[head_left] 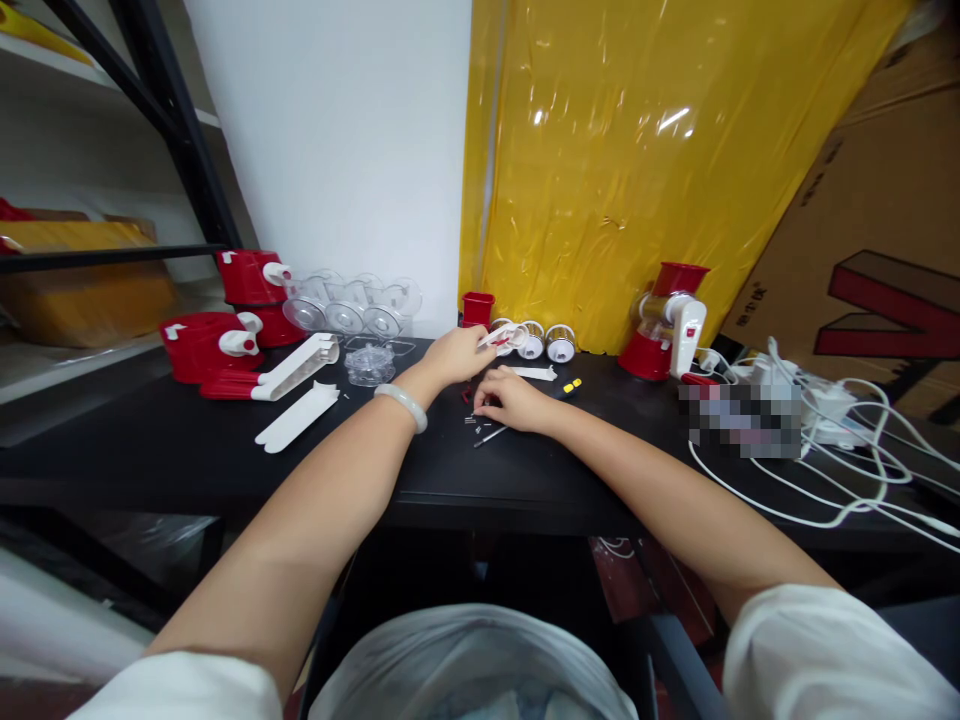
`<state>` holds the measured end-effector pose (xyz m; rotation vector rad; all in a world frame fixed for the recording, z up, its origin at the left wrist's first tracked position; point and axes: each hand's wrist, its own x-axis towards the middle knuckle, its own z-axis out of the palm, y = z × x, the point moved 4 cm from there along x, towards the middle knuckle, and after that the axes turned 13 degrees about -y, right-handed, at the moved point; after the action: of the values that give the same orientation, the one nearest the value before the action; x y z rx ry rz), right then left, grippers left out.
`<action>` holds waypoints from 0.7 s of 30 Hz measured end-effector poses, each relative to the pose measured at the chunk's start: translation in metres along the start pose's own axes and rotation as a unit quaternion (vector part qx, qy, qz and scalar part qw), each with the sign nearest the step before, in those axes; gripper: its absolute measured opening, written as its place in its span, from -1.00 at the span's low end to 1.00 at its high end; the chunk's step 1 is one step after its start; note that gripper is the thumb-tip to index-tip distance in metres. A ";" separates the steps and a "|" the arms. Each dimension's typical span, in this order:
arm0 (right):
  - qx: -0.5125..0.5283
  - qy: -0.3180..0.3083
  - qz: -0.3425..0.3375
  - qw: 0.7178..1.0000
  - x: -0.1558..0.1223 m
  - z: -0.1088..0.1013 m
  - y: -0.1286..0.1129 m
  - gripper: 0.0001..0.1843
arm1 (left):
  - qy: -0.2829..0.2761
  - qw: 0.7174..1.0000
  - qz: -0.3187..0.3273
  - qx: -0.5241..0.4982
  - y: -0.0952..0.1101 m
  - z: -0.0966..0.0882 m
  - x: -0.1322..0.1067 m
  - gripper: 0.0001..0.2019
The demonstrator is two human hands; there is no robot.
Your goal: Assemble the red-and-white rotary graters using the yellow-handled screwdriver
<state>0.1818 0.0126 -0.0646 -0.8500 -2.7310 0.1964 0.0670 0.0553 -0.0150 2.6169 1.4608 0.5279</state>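
Observation:
My left hand (pixel 456 356), with a pale bangle on its wrist, is closed around a small white and red plastic part (pixel 501 338) held just above the black table (pixel 225 450). My right hand (pixel 514 400) rests on the table with its fingers curled over several small screws and a thin metal pin (pixel 489 436); what the fingertips pinch is too small to make out. A flat white plastic piece (pixel 534 373) and a small yellow item (pixel 572 385) lie just beyond the right hand.
Red and white appliance parts (pixel 225 345), clear drums (pixel 349 305) and white handles (pixel 296 415) crowd the left. A red cup (pixel 478 308), metal-rimmed drums (pixel 546 342) and an assembled red and white machine (pixel 667 320) stand at the back. White cables (pixel 825 470) sprawl right.

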 end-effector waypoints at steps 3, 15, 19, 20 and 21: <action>-0.001 -0.001 0.001 1.000 0.001 0.000 0.000 -0.94 | -0.001 1.000 -0.004 0.004 -0.001 0.000 0.000 -0.67; -0.019 -0.002 0.005 1.000 -0.003 -0.004 0.010 -0.93 | -0.004 1.000 -0.004 -0.003 0.001 -0.001 -0.001 -0.67; 0.022 0.009 -0.010 1.000 -0.004 -0.006 0.000 -0.89 | 0.001 1.000 -0.001 -0.004 0.000 0.000 -0.001 -0.67; 0.029 0.006 -0.015 0.999 -0.003 -0.006 -0.003 -0.90 | 0.002 1.000 -0.001 -0.001 0.000 0.000 0.000 -0.68; 0.034 0.003 -0.018 0.999 -0.003 -0.005 -0.005 -0.92 | 0.003 1.000 -0.001 0.002 0.000 -0.001 -0.001 -0.68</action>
<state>0.1829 0.0071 -0.0591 -0.7806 -2.7152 0.2758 0.0665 0.0548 -0.0146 2.6181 1.4674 0.5336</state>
